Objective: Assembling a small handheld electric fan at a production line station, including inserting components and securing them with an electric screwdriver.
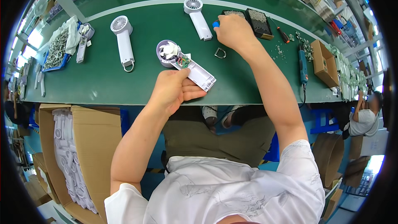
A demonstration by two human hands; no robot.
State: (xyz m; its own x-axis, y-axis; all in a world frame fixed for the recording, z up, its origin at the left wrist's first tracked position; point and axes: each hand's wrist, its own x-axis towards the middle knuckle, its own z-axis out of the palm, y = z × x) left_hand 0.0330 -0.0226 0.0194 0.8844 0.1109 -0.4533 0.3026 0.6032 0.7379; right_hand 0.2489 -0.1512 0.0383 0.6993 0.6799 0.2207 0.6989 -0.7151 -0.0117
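My left hand (171, 88) is closed around the handle of an opened white handheld fan (202, 77), with the thumb on its edge and the fingers beneath. White blades and a green circuit board (183, 61) show inside its shell. My right hand (235, 30) reaches to the far side of the table, fingers curled round a small blue object (216, 24); the rest of that object is hidden. Right beside this hand are two black trays (261, 31) of small metal parts. A loose metal loop (220, 53) lies between my hands.
Two assembled white fans (124, 43) (200, 25) lie farther back. A blue tray (63, 64) of metal loops stands left. Rightward are a screwdriver (283, 35), a teal power driver (303, 66) with cord, and a cardboard box (324, 64). A carton (97, 141) of white parts stands below left.
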